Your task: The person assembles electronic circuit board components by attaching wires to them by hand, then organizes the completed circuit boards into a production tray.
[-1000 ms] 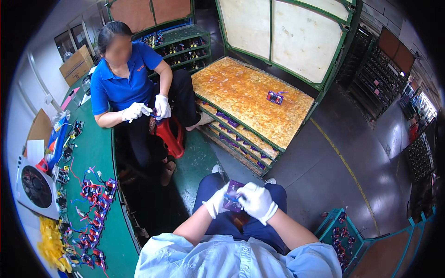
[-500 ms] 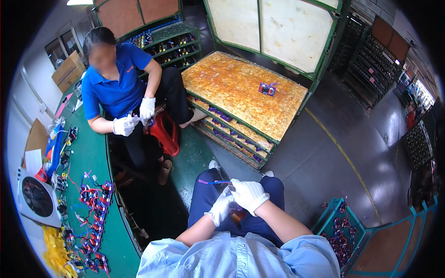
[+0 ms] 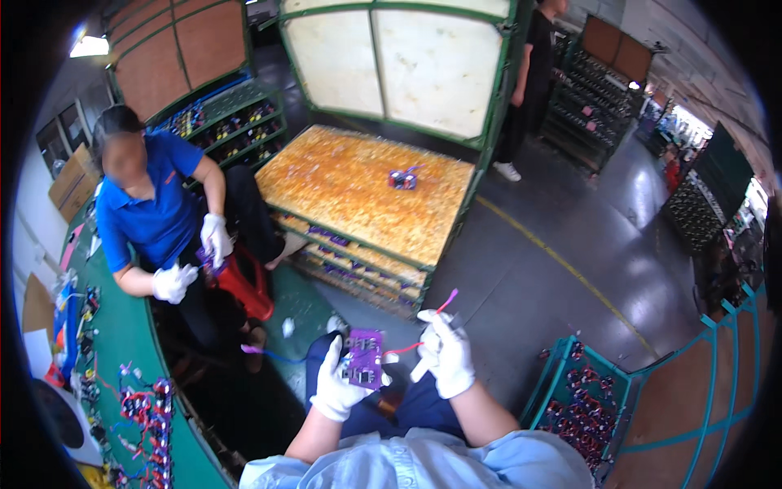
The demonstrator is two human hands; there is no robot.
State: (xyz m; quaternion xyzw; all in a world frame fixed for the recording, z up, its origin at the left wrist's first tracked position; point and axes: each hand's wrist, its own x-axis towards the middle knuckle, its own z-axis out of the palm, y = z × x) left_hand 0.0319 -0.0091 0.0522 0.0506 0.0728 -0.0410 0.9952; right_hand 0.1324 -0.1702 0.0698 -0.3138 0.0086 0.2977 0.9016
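Note:
In front of my lap, my left hand (image 3: 334,389) in a white glove is closed on the edge of a purple circuit board (image 3: 364,359). Small dark components show on the board's face. From its left side a blue wire (image 3: 285,359) with a purple end sticks out. A red wire (image 3: 406,349) leads from the board's right side to my gloved right hand (image 3: 446,359). Those fingers pinch the wire, and its purple tip stands up above them. Part of the board's left edge is hidden by my left thumb.
At left, a co-worker in blue (image 3: 155,191) sits handling another board. A green table (image 3: 106,326) bears several wired boards. Ahead stands a rack with a stained wooden top (image 3: 326,179), one board (image 3: 402,178) on it. A green-edged bin (image 3: 547,391) of boards stands right; another person (image 3: 533,73) stands behind.
My hands have moved apart, and the circuit board has come into view, face showing. My right hand has drawn the red wire rightward. A person has appeared beyond the rack; my view has shifted right.

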